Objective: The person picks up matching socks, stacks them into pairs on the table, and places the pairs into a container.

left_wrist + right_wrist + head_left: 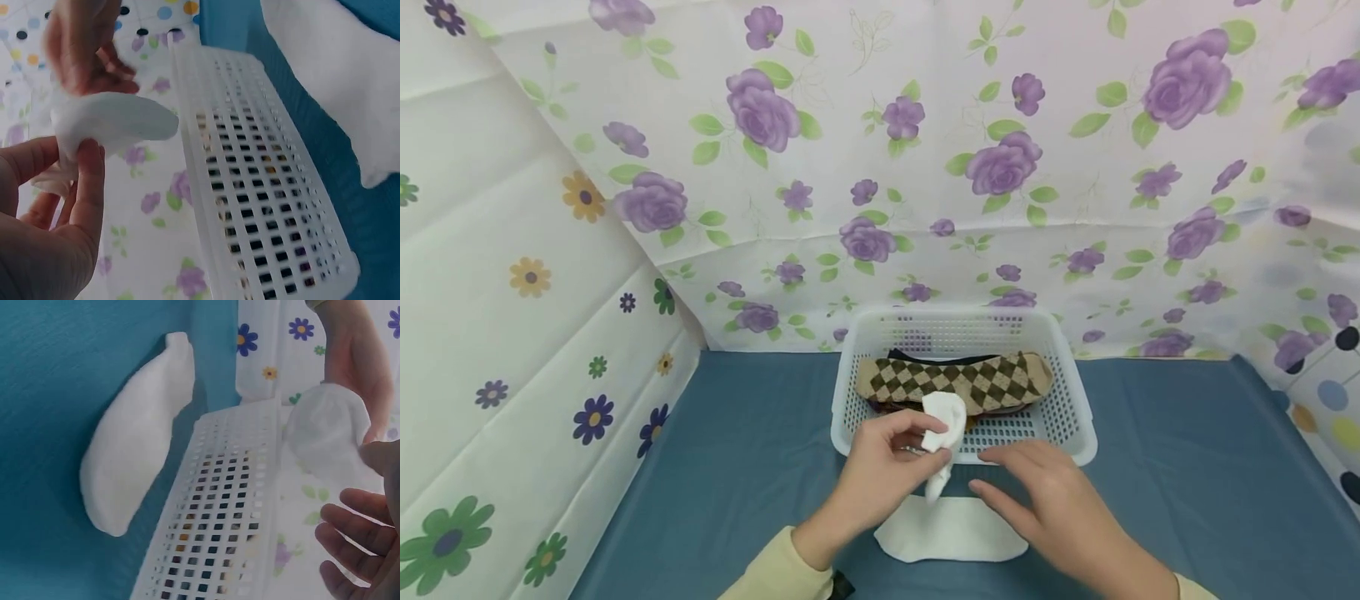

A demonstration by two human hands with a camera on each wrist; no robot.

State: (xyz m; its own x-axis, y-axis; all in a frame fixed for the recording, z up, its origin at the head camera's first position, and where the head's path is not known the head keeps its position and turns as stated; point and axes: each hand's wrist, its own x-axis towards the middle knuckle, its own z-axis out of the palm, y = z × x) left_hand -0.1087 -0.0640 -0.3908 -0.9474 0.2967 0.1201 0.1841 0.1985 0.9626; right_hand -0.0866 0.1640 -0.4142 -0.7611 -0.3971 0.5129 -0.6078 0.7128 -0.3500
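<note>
My left hand (887,467) pinches a crumpled white sock (946,421) between thumb and fingers, held up in front of the basket. Seen from the left wrist, the left hand (62,212) grips one end of the sock (119,119), and its other end sticks out to the right. My right hand (1052,496) is to the right of the sock, fingers loosely spread and holding nothing. In the right wrist view its fingers (359,528) are relaxed near the sock (328,425). A second white sock (951,533) lies flat on the table below the hands.
A white perforated plastic basket (1078,417) stands behind the hands on the blue tablecloth (745,467). Inside lie a brown-and-beige argyle sock (955,379) and darker items partly hidden beneath it. Floral sheets (865,167) line the back and sides.
</note>
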